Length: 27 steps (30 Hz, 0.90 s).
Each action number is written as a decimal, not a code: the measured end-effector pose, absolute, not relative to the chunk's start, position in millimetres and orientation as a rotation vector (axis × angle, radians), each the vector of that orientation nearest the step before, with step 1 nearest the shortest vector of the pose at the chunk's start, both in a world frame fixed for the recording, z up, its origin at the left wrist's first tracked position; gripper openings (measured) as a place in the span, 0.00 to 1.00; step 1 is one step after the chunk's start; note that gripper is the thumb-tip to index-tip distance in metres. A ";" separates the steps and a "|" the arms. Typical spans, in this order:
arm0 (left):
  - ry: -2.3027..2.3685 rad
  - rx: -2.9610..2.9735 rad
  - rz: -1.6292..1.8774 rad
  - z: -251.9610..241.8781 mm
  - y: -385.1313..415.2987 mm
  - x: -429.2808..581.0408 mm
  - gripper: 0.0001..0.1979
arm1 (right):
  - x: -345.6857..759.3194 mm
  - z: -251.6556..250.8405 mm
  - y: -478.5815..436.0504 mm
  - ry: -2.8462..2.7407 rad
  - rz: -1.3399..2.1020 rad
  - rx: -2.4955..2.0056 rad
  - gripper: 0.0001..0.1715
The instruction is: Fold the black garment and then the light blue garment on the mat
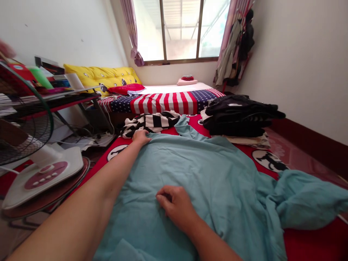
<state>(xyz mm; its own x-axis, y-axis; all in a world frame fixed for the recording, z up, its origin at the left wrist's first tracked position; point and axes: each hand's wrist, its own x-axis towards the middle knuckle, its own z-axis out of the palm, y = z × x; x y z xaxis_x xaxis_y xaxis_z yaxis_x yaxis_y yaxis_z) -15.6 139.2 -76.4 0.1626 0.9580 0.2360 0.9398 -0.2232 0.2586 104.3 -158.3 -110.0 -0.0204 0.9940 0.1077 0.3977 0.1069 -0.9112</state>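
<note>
- Touching the far-left corner of the teal garment, spread across the lower centre of the frame, my left hand may be gripping; I can't tell.
- My right hand, lower centre, curls loosely over the garment's middle; whether it pinches cloth, I can't tell.
- Black-and-white cloth lies just beyond.
- Dark clothes are stacked right of centre.

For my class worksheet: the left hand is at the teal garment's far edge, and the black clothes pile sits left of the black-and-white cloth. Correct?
No: the head view shows the black clothes pile right of the black-and-white cloth. The part about the left hand and teal garment stands.
</note>
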 end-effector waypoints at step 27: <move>1.230 2.820 0.203 -112.2 -10.3 -22.7 0.29 | 107.2 -112.1 -157.9 -1.495 1.032 -1.309 0.08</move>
